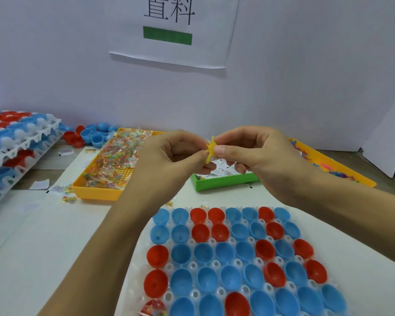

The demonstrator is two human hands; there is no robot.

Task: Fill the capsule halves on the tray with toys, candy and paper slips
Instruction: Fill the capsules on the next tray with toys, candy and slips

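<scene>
both hands raised above the table, pinching one small yellow spiky toy [211, 149] between them: left hand [169, 160] grips it from the left with thumb and curled fingers, right hand [255, 156] grips it from the right with thumb and forefinger. the toy is held in the air, above the green tray [224, 180] of paper slips and well apart from the capsule halves. near edge: white tray [214, 241] holding rows of blue and red capsule halves [203, 252], open side up; one red half [153, 307] at the lower left holds a candy packet, the others in view look unfilled. left of centre: orange tray [96, 192] of clear candy packets [119, 153]. right, partly behind the right arm: second orange tray [342, 169] of mixed coloured toys. far left: stacked trays [16, 147] with capsules; loose blue and red halves [89, 135] beside them. wall sheet [171, 30] reads "料", preceded by a character cut off at the top, above a green bar.
</scene>
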